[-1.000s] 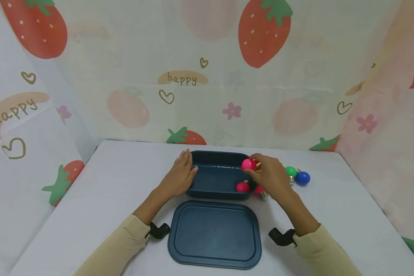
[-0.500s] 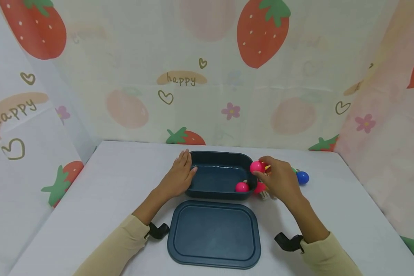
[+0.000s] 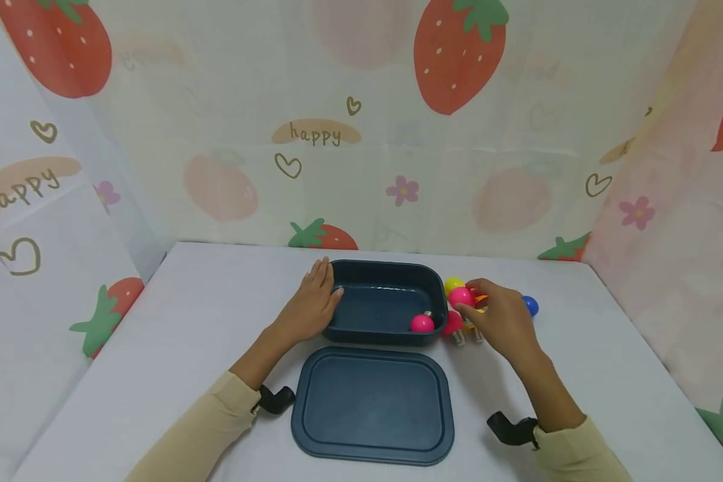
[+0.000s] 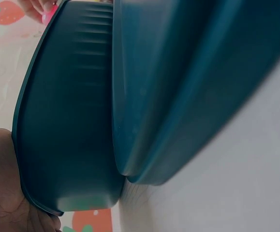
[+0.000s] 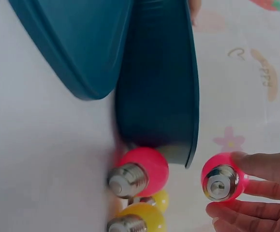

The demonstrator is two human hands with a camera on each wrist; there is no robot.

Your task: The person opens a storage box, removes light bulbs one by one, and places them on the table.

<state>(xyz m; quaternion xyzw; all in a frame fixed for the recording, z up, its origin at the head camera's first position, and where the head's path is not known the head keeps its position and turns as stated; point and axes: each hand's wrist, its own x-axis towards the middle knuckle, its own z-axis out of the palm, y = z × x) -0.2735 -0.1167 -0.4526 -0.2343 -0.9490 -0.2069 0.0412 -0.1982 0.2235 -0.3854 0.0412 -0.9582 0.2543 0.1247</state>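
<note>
My right hand (image 3: 506,323) pinches a pink light bulb (image 3: 461,296) between thumb and fingers, just outside the dark blue box's right end. Its metal screw base shows in the right wrist view, where the bulb (image 5: 220,178) is off the table. Against the left end of the box (image 3: 376,336) rests my left hand (image 3: 307,304), fingers straight and thumb at the rim. One pink bulb (image 3: 422,323) lies inside the box at the front right corner. Beside the right wall are another pink bulb (image 3: 452,323) and a yellow bulb (image 3: 454,285).
A blue lid (image 3: 372,406) lies flat in front of the box. Behind my right hand a blue bulb (image 3: 530,306) is partly hidden. More yellow bulbs (image 5: 142,218) sit near the box. A strawberry-print cloth (image 3: 385,161) hangs behind the white table (image 3: 235,281).
My right hand has moved right and slightly down with the pink bulb, from over the box to beyond its right rim. A yellow bulb now shows behind it. My left hand stays put.
</note>
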